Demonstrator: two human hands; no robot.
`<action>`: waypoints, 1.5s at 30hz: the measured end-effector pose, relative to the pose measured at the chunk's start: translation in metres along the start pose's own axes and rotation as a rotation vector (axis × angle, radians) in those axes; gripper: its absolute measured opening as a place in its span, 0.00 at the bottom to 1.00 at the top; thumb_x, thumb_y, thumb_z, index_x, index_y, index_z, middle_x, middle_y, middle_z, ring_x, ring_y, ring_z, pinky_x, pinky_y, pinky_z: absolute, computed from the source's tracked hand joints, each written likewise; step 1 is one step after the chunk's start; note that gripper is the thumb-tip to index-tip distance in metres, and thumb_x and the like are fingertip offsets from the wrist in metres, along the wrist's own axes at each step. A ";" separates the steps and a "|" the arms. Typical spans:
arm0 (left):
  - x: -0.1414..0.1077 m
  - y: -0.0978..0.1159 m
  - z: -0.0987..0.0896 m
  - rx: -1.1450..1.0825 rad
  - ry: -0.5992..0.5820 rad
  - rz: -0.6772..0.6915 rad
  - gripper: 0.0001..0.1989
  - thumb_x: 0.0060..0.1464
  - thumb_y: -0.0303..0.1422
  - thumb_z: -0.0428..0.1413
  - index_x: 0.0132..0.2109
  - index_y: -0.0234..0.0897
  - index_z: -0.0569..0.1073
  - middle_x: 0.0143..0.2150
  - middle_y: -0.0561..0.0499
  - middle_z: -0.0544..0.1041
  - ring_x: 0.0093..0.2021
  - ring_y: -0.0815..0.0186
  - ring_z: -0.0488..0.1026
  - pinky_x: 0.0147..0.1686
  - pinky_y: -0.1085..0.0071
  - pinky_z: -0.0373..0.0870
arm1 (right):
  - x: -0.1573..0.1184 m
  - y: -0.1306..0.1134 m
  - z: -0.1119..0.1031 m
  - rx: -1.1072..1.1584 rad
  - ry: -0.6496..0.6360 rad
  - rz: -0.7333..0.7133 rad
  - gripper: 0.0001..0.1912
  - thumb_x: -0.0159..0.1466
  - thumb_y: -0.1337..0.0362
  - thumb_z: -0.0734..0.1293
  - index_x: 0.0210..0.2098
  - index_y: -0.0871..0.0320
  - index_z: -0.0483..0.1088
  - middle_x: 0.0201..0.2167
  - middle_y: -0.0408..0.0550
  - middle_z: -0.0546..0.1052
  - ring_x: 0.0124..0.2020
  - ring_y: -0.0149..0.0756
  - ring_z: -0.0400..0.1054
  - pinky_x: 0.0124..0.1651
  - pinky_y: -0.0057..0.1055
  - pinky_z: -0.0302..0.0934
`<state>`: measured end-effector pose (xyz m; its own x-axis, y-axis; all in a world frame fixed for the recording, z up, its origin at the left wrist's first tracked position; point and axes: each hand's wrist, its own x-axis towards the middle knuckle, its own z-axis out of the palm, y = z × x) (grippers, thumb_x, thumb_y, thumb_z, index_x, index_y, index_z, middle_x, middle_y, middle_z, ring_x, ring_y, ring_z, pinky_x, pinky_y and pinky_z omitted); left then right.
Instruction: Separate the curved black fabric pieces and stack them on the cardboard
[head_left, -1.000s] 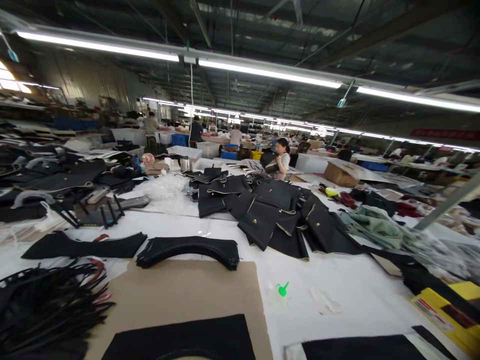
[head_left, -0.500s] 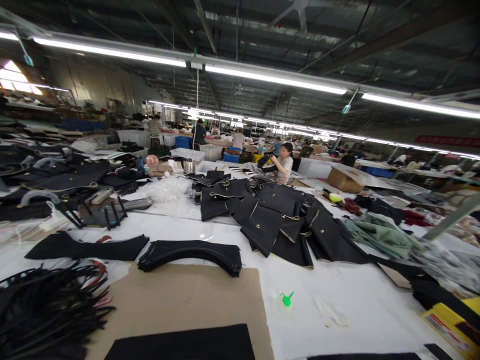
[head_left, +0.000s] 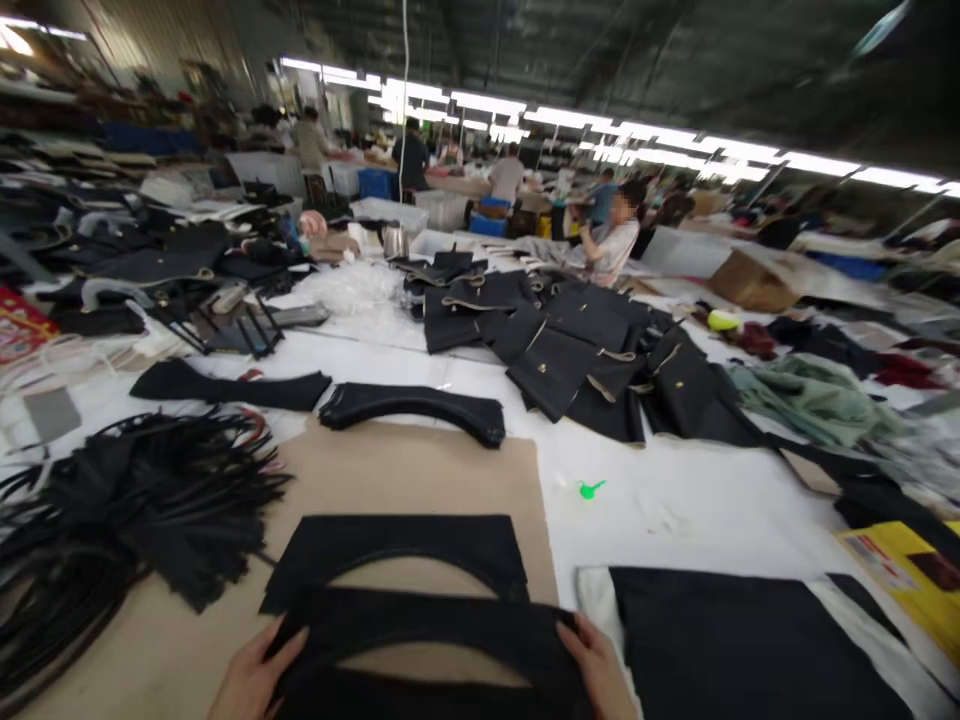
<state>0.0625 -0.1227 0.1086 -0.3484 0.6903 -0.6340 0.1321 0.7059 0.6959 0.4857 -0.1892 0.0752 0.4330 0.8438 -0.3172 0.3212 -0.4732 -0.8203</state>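
At the bottom of the head view, my left hand point(head_left: 259, 672) and my right hand point(head_left: 598, 668) grip the two ends of a black fabric piece point(head_left: 420, 618) with a curved cut-out. Fingers and thumb close on it at each side. Just beyond it, a similar black piece point(head_left: 405, 535) with an arched opening lies flat on brown cardboard point(head_left: 420, 465). A stack of curved black pieces point(head_left: 416, 408) rests at the cardboard's far edge. To the left spreads a bundle of black strips point(head_left: 172, 490).
Black flaps with metal clasps point(head_left: 577, 340) are heaped mid-table. A small green object point(head_left: 591, 489) lies right of the cardboard. Black fabric point(head_left: 750, 640) and a yellow box point(head_left: 904, 575) are at right. A person point(head_left: 615, 240) is across the table.
Both my hands have come into view, holding a black piece. The view has tilted down, so the table items appear higher and slightly further right, and more of the near table shows.
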 end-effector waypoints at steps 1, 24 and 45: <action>0.005 -0.004 0.000 0.003 -0.015 -0.034 0.15 0.53 0.41 0.56 0.48 0.43 0.71 0.44 0.50 0.77 0.42 0.62 0.75 0.31 0.71 0.72 | 0.001 0.007 0.002 0.049 -0.029 0.037 0.22 0.49 0.45 0.67 0.33 0.56 0.76 0.29 0.47 0.78 0.37 0.47 0.72 0.38 0.38 0.69; 0.140 -0.015 -0.017 0.187 0.019 0.390 0.24 0.38 0.48 0.58 0.36 0.32 0.76 0.37 0.44 0.80 0.40 0.55 0.74 0.45 0.61 0.69 | 0.069 -0.027 0.086 -0.379 -0.005 -0.121 0.24 0.61 0.43 0.55 0.42 0.57 0.65 0.32 0.48 0.74 0.35 0.42 0.69 0.39 0.37 0.59; 0.140 -0.022 -0.025 0.486 0.217 0.289 0.08 0.47 0.35 0.54 0.27 0.36 0.72 0.25 0.53 0.73 0.29 0.64 0.70 0.31 0.70 0.62 | 0.077 -0.030 0.095 -0.503 -0.017 -0.042 0.32 0.55 0.44 0.56 0.53 0.56 0.60 0.31 0.48 0.73 0.30 0.45 0.69 0.33 0.37 0.59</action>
<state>-0.0124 -0.0456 0.0130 -0.4095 0.8531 -0.3233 0.6405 0.5212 0.5640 0.4295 -0.0861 0.0299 0.3989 0.8666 -0.2999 0.7059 -0.4989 -0.5027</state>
